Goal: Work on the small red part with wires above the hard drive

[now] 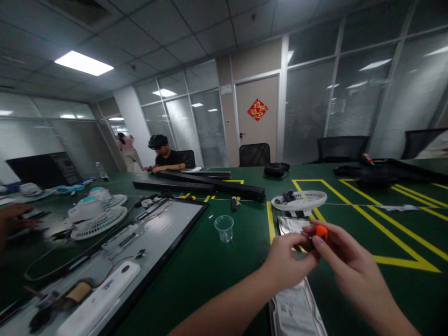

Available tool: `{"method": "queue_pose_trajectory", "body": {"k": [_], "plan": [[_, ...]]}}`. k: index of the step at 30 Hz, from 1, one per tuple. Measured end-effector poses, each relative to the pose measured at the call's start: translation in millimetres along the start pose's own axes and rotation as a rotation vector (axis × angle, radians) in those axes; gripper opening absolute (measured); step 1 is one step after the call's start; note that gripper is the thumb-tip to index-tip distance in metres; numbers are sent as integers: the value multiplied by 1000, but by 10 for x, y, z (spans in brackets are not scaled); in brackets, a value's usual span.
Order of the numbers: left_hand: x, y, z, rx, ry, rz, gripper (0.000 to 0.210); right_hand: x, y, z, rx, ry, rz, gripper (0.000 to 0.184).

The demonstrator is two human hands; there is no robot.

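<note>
My right hand (353,256) is closed around a small, bright orange piece (321,232), with the thumb and fingers on its sides. My left hand (289,259) meets it from the left, its fingers pinched together at the near side of that piece. Something dark shows between the two hands, too small to name. Below them lies a silver metal casing (297,310) with a printed label, partly covered by my hands. A clear plastic cup (224,229) stands upright left of my left hand. Beyond my hands is a round white plastic grille (304,201) holding dark small parts.
On the left lies a large opened panel (175,219) with a white power strip (101,298) on it. White fan grilles (101,224) and long black bars (210,184) lie farther off. A co-worker (166,156) sits across the green table; another person's hand (17,217) shows far left.
</note>
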State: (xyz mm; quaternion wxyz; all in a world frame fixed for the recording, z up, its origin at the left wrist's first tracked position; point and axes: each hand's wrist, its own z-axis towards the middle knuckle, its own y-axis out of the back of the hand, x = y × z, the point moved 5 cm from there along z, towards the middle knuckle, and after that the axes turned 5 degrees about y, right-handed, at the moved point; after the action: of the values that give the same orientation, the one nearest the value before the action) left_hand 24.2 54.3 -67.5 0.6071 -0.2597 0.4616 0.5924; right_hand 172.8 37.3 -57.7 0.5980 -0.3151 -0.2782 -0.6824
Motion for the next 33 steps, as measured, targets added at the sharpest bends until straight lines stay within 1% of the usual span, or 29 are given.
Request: {"method": "queue_pose_trajectory", "body": {"k": [2,3,4,5,7,10,12,14,18,19,21,23,25,27,31,33], "plan": [[31,-33,-4,15,48,-16,21,-33,17,9,-44,12,-3,41],[49,-39,-8,-1,77,-42,27,-48,21,12,-60,11,-4,41],[62,-37,-12,-35,98,-63,28,-59,17,15,-64,12,-5,41],[73,-40,-18,-58,119,-69,25,-68,11,16,-61,13,-10,41],[81,-63,-31,-59,147,-69,22,-77,-1,12,-48,21,-26,42],[61,-63,-47,-88,145,-82,17,-70,14,4,-43,31,-47,43],[62,-55,-53,-97,175,-74,11,-51,43,14,-38,18,-49,43],[51,-33,-56,-105,186,-74,11,-25,56,40,5,-22,-53,42],[-12,31,-68,-76,155,-59,13,61,7,105,90,-48,-35,40],[-29,51,-75,-71,142,-64,14,82,-15,115,88,-39,-20,40],[-55,81,-91,-55,107,-58,17,110,-49,120,36,-16,-4,35],[-51,114,-111,-75,97,-52,15,118,-96,101,14,-9,-10,31],[-29,132,-132,-100,101,-44,13,119,-132,63,15,-11,-12,30],[-17,132,-153,-104,97,-42,9,124,-135,15,16,-7,-12,30],[-41,123,-182,-106,76,-45,10,112,-81,-65,48,-26,-12,40],[-60,118,-183,-104,75,-39,11,95,-44,-76,43,-34,-15,39]]}}
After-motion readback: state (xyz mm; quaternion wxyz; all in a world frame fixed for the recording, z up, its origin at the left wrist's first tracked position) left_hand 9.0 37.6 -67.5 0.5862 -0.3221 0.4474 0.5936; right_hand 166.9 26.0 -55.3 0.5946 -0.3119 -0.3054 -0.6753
